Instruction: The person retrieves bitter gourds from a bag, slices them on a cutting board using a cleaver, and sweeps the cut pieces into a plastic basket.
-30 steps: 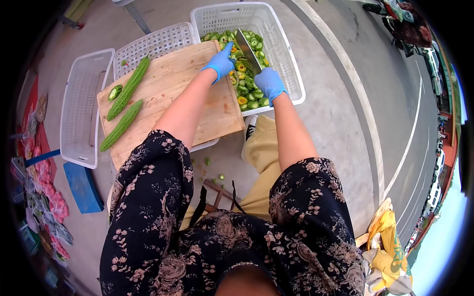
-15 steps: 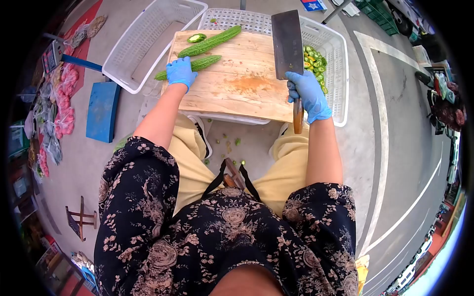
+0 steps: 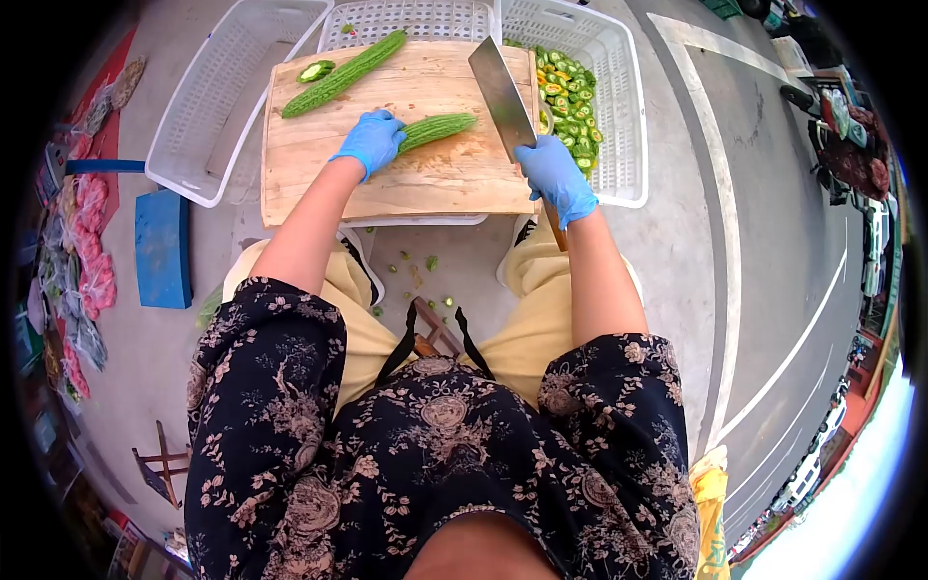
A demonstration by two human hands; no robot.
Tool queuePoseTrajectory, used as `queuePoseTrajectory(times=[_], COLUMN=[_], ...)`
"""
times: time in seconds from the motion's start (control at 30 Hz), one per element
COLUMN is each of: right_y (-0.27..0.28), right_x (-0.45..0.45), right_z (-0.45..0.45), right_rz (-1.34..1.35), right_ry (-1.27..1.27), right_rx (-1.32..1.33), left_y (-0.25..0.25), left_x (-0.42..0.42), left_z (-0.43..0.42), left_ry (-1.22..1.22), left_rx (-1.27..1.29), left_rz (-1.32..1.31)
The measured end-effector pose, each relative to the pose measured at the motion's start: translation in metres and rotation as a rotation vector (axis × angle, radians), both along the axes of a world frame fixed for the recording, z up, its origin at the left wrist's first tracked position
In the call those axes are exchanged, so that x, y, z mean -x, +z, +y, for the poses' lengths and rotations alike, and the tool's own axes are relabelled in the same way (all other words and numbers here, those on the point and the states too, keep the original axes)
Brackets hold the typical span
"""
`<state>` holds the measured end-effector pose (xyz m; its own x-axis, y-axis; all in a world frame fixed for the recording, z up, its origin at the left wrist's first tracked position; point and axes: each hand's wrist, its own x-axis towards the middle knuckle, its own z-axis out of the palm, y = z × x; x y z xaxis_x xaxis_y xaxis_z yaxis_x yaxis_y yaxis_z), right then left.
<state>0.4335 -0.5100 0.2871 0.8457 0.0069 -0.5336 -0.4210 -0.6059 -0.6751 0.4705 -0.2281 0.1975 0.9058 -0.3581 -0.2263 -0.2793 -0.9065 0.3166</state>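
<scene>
My left hand [image 3: 372,143], in a blue glove, is closed round one end of a green bumpy bitter melon [image 3: 437,130], which lies on the wooden cutting board [image 3: 309,179] and points right. In its own blue glove, my right hand [image 3: 555,177] grips the handle of a wide cleaver [image 3: 503,97] at the board's right side. The blade is tilted, apart from the held melon's tip. Farther back on the board lie another whole bitter melon [image 3: 346,73] and a short cut piece [image 3: 315,71].
Sliced green and yellowish rings [image 3: 570,101] fill part of a white crate [image 3: 633,145] at the right. Another white crate [image 3: 166,145] stands left of the board, and one [image 3: 411,14] behind it. Scraps [image 3: 431,262] lie on the ground between my feet. A blue platform [image 3: 162,251] is at the left.
My left hand has slid the bitter melon rightward across the board, toward its middle. The cleaver has come closer to the melon and its blade has turned. The whole view has shifted.
</scene>
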Motion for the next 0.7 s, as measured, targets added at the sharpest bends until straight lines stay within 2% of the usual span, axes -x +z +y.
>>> queuePoseTrajectory(times=[0.07,0.17,0.27,0.37,0.47,0.7], right_y=[0.004,-0.021,-0.020,-0.014,-0.006,-0.019], right_x=[0.000,-0.004,-0.009,-0.011,-0.010,-0.012], right_z=[-0.001,-0.013,-0.014,-0.006,0.004,0.005], right_rz=[0.012,-0.178,-0.213,-0.214,-0.121,-0.136], right_ry=[0.056,0.247,0.325,0.312,0.283,0.337], right_rx=[0.123,0.314,0.400,0.347,0.318,0.370], left_y=[-0.006,-0.016,-0.005,0.002,0.003,0.009], left_x=[0.004,0.016,0.015,0.018,0.020,0.028], left_z=[-0.007,-0.023,-0.024,-0.026,-0.028,-0.030], left_ry=[0.079,0.168,0.055,-0.027,0.013,0.056], left_rx=[0.113,0.149,0.145,0.146,0.183,0.188], left_rz=[-0.105,-0.316,-0.299,-0.364,-0.336,-0.365])
